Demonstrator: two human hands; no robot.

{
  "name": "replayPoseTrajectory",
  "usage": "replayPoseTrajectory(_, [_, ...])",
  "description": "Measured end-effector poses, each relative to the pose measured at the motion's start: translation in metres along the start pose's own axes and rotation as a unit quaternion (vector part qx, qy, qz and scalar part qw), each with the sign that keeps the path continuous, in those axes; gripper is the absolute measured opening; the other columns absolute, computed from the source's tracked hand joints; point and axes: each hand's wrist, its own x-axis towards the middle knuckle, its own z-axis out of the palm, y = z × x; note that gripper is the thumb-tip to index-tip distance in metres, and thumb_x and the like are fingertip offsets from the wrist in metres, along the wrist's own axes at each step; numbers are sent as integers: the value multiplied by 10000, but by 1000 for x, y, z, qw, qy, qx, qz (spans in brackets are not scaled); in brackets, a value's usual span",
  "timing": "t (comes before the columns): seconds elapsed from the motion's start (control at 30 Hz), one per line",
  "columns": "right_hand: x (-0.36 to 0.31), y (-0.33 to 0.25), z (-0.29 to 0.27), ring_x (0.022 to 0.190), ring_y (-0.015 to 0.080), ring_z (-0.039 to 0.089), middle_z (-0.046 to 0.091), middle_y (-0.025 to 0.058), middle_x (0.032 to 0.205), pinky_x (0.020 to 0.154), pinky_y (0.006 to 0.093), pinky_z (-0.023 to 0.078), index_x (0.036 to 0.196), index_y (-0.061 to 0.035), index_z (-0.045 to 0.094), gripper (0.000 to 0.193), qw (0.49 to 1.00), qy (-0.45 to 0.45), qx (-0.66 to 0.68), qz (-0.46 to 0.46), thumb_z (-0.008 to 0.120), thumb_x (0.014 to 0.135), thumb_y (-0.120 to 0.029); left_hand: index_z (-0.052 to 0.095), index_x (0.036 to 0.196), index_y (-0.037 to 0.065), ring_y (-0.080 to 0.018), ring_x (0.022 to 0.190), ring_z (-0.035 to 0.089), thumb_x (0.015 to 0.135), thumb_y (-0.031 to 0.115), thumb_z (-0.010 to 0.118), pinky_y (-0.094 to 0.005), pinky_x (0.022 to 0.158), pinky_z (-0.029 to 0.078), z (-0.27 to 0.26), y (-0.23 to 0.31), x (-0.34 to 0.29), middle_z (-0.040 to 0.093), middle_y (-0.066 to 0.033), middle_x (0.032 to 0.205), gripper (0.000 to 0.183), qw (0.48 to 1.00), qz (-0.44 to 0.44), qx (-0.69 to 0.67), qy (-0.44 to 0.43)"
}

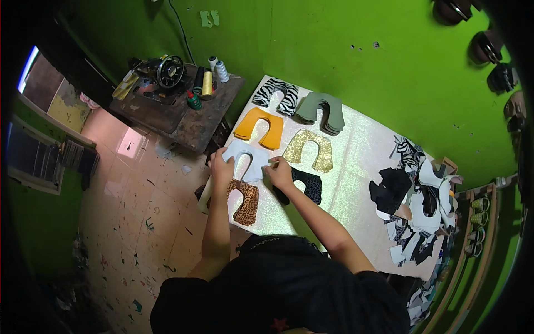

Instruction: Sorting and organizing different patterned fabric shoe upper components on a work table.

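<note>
On the shiny white table (356, 150), both my hands are at a neat stack of white U-shaped cut pieces (256, 166). My left hand (221, 166) grips its left edge, thumb on top. My right hand (278, 171) pinches the right edge with curled fingers. Brown leopard-print pieces (250, 205) lie just nearer me, beside my left forearm. Black patterned pieces (311, 188) are partly hidden beneath my right forearm. Beyond the white stack sit mustard-yellow pieces (271, 133), glittery gold pieces (322, 156), zebra-print pieces (288, 102) and a thick grey-green stack (335, 114), all U-shaped.
A heap of scraps (425, 214) covers the table's right end. To the left, an old sewing machine (167, 72) stands on a wooden table (189, 131) with thread cones (207, 83) and a green bottle (194, 101). Scraps litter the tiled floor (139, 222). Shoes hang along the right wall.
</note>
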Motion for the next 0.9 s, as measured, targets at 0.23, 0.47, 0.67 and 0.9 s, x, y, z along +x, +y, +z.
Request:
replayPoseTrajectory(0.23, [-52,41,-71,601,95,549,582,37,718,581,240,454,913,2,593,193,986,42,160,34,629,750,-95,564,1051,102,-320,1093,379,730,205,643,-422,952,266,32,39,-43,474,-133,1114,346,992,102,-21,-72])
replayPoseTrajectory(0.47, [-122,110,-158,614,92,545,574,47,774,543,225,455,912,-13,595,161,941,247,201,112,593,769,-88,568,1048,101,-330,1110,360,741,209,643,-405,967,285,72,115,-124,454,-159,1138,335,943,229,-67,-234])
replayPoseTrajectory(0.67, [-156,145,-205,666,92,541,559,39,770,569,232,465,920,-10,595,166,917,311,219,123,587,767,-75,549,1088,116,-334,1126,339,761,263,614,-410,977,265,108,158,-173,436,-172,1168,364,892,295,-45,-339])
replayPoseTrajectory(0.9, [-167,197,-277,748,242,591,603,117,796,712,324,458,925,11,571,253,905,396,56,142,627,716,-121,566,1064,113,-336,1129,345,750,250,625,-414,952,313,161,200,-218,457,-157,1159,348,853,326,-71,-400])
